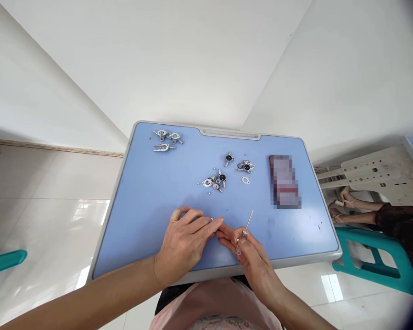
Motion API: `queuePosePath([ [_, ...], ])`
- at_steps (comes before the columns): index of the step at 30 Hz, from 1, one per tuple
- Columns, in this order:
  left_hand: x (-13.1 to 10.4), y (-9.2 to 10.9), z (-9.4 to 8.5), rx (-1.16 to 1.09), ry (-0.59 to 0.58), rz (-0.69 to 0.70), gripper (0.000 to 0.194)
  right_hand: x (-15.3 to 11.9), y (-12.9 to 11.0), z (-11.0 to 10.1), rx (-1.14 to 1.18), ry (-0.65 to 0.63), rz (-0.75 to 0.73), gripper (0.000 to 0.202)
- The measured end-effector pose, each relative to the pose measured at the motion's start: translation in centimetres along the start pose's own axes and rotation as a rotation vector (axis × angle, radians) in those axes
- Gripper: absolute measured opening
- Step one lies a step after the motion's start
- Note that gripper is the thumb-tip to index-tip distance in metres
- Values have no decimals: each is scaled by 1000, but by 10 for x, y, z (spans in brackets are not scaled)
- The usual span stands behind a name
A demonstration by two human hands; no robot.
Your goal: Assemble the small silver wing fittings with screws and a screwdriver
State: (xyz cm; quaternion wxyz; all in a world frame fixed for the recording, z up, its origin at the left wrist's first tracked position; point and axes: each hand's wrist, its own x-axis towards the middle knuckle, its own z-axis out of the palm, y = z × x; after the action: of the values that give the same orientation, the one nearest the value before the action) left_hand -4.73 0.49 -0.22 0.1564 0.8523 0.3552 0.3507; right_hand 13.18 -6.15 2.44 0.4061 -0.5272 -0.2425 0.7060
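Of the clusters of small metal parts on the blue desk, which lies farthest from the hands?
The cluster at the desk's far left corner: three silver pieces set apart from the middle groups, well beyond the left hand and right hand.

A light blue tabletop [147,201] with a pale grey rim and a grooved slot along its far edge carries everything. At its far left corner lies a small cluster of metal brackets [167,140]. Near the middle sit scattered metal parts with black centres [227,172], a small flat flange plate [245,180] and tiny screws [209,192]. Toward the right lies a dark rectangular object [284,181], blurred out.
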Motion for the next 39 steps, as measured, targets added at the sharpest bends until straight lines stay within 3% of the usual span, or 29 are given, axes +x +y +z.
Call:
queuePosePath([
  [6,-1,0,1,16,-4,16,32,3,-8,-2,-187,-6,-39,26],
  [13,3,-2,2,-37,-23,-26,30,23,-19,-18,-883,28,-250,16],
  [17,8,-6,3,-65,-50,-27,31,34,-25,-20,-1101,-5,-335,15],
  [30,14,-7,1,-64,-79,-65,36,48,-27,-25,-1221,-75,-545,17],
  [39,12,-10,7,-65,-23,-33,41,49,-41,-22,-1365,-133,-443,23],
])
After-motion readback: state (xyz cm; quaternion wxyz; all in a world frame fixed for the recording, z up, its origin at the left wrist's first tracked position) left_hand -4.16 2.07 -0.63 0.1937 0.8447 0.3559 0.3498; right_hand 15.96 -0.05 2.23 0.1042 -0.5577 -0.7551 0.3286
